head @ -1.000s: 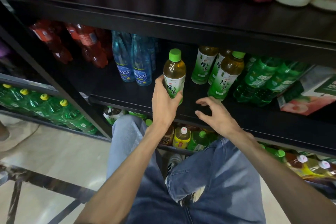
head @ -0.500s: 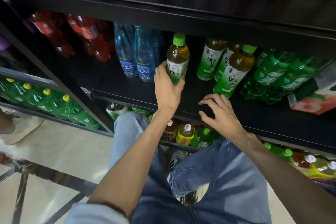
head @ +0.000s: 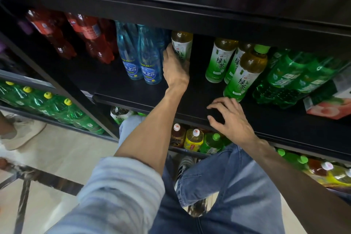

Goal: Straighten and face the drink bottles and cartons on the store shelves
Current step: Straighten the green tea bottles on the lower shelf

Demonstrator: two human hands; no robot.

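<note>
My left hand (head: 175,71) is wrapped around a green tea bottle (head: 182,44) deep on the black middle shelf (head: 133,91), right beside two blue water bottles (head: 140,59); its cap is hidden under the shelf above. My right hand (head: 228,118) hovers with fingers spread over the shelf's front edge, holding nothing. Just beyond it stands a tilted green tea bottle (head: 246,73) with a green cap, and two more green tea bottles (head: 220,59) stand behind that one.
Red soda bottles (head: 89,38) fill the shelf's left end, green plastic bottles (head: 296,78) and a peach carton (head: 330,104) its right. Several small bottles (head: 193,138) sit on the lower shelf. Green bottles with yellow caps (head: 47,104) line the left rack. Someone's shoe (head: 20,135) is on the floor.
My left hand has pushed the green tea bottle further back into the shelf, next to the blue bottles. My right hand has stayed near the front edge.
</note>
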